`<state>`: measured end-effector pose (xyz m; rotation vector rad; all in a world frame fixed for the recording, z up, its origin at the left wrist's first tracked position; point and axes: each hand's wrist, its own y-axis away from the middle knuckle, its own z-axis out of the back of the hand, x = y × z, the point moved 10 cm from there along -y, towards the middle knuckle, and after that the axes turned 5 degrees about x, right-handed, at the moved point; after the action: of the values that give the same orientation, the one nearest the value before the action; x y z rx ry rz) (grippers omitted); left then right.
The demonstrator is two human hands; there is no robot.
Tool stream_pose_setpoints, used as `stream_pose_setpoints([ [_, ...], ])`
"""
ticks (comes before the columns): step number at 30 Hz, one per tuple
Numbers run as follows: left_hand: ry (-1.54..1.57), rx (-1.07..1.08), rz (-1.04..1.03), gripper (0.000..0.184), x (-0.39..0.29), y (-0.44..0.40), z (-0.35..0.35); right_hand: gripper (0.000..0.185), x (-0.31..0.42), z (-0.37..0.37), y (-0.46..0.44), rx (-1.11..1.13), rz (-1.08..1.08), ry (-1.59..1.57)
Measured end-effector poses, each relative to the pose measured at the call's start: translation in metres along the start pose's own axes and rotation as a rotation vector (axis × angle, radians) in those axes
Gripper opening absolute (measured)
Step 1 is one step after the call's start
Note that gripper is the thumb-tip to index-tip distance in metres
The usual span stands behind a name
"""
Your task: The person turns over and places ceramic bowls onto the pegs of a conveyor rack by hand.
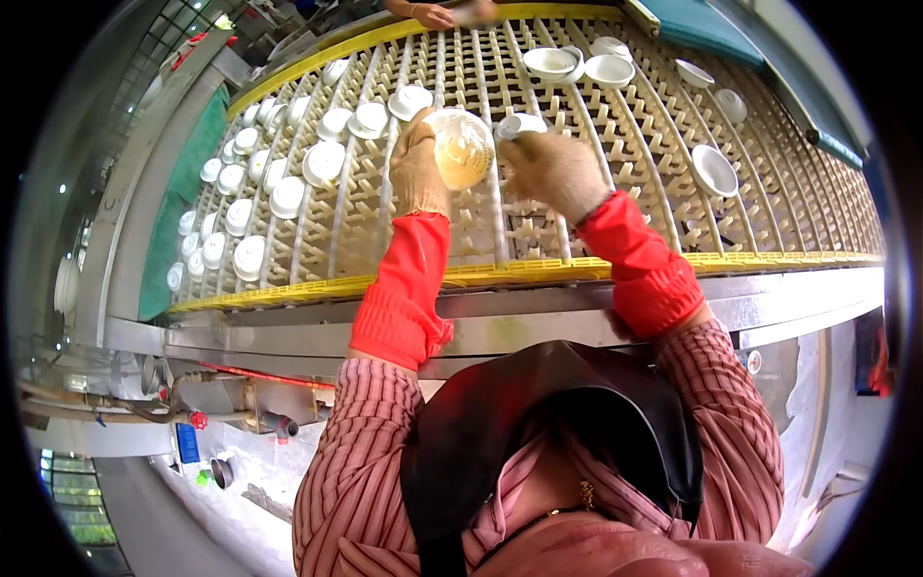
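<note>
My left hand [420,168], in a tan work glove with a red sleeve cover, grips the left side of a round, pale bowl [463,149]. The bowl looks partly see-through and yellowish, its round face turned up toward me. To the right of it, my right hand [562,173] wears the same kind of glove, its fingers smeared by motion. A small white bowl [522,124] sits right at those fingertips; whether they hold it or only pass in front of it, I cannot tell. Both hands are above the pegged conveyor [461,260].
Several white bowls [286,196] lie upside down across the belt's left side. Face-up ones, including a white bowl [714,170], are on the right. Across the belt are another person's hands [433,16]. A metal ledge [538,332] runs along my side; a green curtain [173,250] hangs left.
</note>
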<state>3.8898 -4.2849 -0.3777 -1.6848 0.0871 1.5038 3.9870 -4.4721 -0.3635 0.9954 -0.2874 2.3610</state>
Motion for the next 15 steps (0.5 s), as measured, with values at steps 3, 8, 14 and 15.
stream_pose_setpoints([
  [3,0.338,-0.113,0.268,0.032,0.007,0.004,0.009,0.031,-0.027,0.05,0.012,-0.581,0.386,0.028],
  [8,0.124,-0.202,0.221,0.036,-0.018,0.006,0.01,0.05,-0.098,0.014,-0.023,-0.134,-0.062,0.453],
  [14,-0.063,0.127,-0.065,0.037,-0.069,0.031,-0.071,0.076,-0.061,-0.013,-0.025,-0.147,0.173,-0.468],
  [15,-0.185,0.229,-0.164,0.039,-0.076,0.038,-0.091,0.058,-0.073,-0.014,-0.019,-0.255,0.076,-0.343],
])
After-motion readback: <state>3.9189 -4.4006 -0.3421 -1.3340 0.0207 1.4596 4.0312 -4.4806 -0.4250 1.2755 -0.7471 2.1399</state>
